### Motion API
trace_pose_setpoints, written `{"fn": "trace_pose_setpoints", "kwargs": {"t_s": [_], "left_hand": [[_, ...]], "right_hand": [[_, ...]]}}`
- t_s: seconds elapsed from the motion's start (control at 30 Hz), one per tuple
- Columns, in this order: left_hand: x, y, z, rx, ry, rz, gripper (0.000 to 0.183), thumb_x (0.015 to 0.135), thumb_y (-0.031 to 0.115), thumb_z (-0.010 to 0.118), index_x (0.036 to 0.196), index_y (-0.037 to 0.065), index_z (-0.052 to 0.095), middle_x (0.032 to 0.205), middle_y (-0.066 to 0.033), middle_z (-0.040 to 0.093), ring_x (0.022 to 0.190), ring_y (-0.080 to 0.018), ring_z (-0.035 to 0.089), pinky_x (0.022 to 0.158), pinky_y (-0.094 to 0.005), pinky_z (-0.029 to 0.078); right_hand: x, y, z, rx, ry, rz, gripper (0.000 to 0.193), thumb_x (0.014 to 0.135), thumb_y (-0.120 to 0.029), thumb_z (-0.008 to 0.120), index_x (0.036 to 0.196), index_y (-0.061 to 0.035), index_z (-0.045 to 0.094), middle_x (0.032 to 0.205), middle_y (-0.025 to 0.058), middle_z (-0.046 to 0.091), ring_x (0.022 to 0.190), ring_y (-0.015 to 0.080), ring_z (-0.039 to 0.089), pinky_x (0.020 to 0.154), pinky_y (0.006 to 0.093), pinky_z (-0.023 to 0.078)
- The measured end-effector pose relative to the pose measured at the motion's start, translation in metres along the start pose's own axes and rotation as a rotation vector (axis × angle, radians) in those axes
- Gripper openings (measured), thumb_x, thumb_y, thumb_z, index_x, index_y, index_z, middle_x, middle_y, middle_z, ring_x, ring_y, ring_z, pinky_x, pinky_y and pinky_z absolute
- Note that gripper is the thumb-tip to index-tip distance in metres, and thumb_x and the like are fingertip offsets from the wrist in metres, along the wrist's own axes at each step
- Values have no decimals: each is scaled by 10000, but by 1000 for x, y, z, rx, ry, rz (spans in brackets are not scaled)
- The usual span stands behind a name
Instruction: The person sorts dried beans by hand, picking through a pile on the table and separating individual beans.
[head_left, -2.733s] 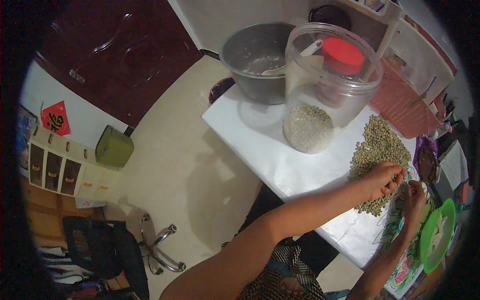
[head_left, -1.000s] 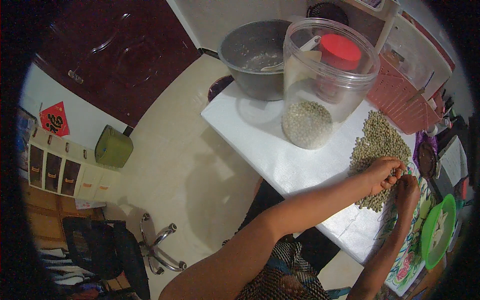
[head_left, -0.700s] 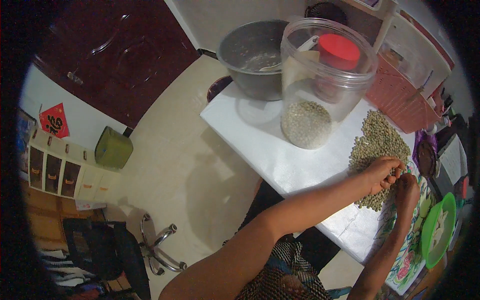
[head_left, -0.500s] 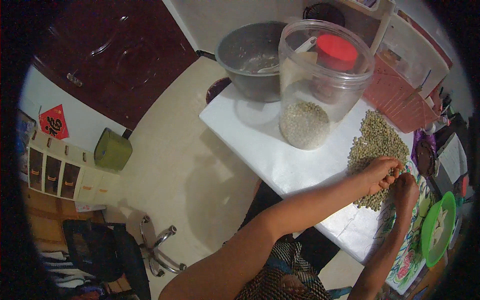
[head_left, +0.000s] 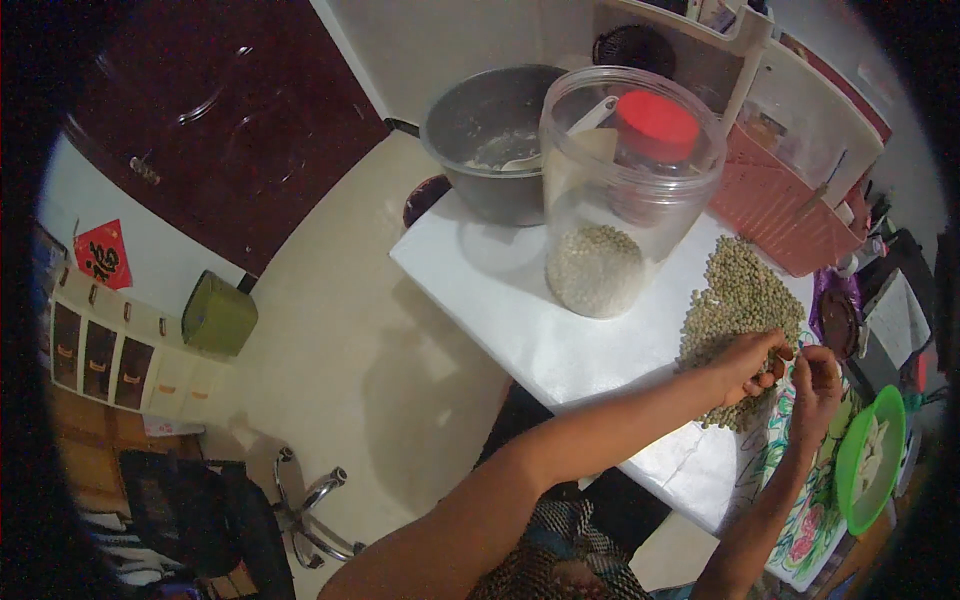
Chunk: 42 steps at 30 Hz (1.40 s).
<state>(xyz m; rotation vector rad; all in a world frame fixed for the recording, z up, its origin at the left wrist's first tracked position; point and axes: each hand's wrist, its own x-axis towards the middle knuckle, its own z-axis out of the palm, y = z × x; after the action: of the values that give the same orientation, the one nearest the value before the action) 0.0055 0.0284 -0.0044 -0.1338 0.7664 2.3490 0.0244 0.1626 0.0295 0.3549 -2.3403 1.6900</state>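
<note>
A spread heap of small greenish-tan beans or seeds [head_left: 735, 295] lies on the white tabletop [head_left: 490, 290]. Over its near right part my left hand [head_left: 752, 365] is curled, with its fingertips pinched together. Close beside it, on the right, my right hand [head_left: 820, 385] is also bent into a pinch above the patterned cloth. A tiny pale spot shows between the two sets of fingertips; what it is cannot be made out. A big clear plastic jar [head_left: 600, 225] stands left of the heap, with a layer of similar beans at its bottom.
Behind the jar are a grey basin [head_left: 500, 185] and a red lid [head_left: 657, 125]. A pink basket [head_left: 785, 200] borders the heap at the back. On the right, a green bowl [head_left: 858, 500] holds pale pieces. A wheeled chair [head_left: 310, 510] stands on the floor at left.
The view has shifted slightly, so the table things sit lower and more to the left. My hands stay together over the heap's edge, and a pale spot now shows between their fingertips.
</note>
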Motion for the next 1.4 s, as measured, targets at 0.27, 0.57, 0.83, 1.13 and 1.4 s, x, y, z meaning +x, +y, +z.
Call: {"fn": "trace_pose_setpoints", "kwargs": {"t_s": [0.27,0.57,0.83,1.13,1.4], "left_hand": [[4,-3,-6,-23,-96,56,226,853,300,422,813,85,481,666,-15,449,418,-48,339,303,-153,185],[5,-2,-10,-94,-161,105,129,829,185,434,812,74,496,665,-19,454,444,-57,370,318,-148,214],[1,3,-10,-100,-122,123,94,754,81,443,818,67,510,652,-16,460,446,-56,379,316,-147,222],[-3,8,-6,-64,-60,62,108,814,187,456,802,91,506,661,0,464,456,-46,354,333,-144,205],[-4,15,-6,-53,-57,63,166,849,207,435,855,51,490,694,-11,465,466,-51,352,331,-153,220]], "right_hand": [[2,5,-4,-113,79,-15,28,757,-15,522,774,-11,501,723,38,498,688,108,483,599,232,385],[-1,35,-11,-600,-46,98,164,702,-52,592,852,1,552,785,136,571,718,251,565,639,315,436],[1,35,-8,-610,-73,95,143,707,-53,564,839,-1,557,784,145,559,709,274,562,638,320,435],[-1,16,1,-745,-99,88,100,691,-95,532,724,-4,555,739,183,544,711,348,529,639,383,415],[2,26,-2,-722,-47,-46,115,669,-98,546,770,-46,557,741,153,557,689,329,548,606,385,439]]}}
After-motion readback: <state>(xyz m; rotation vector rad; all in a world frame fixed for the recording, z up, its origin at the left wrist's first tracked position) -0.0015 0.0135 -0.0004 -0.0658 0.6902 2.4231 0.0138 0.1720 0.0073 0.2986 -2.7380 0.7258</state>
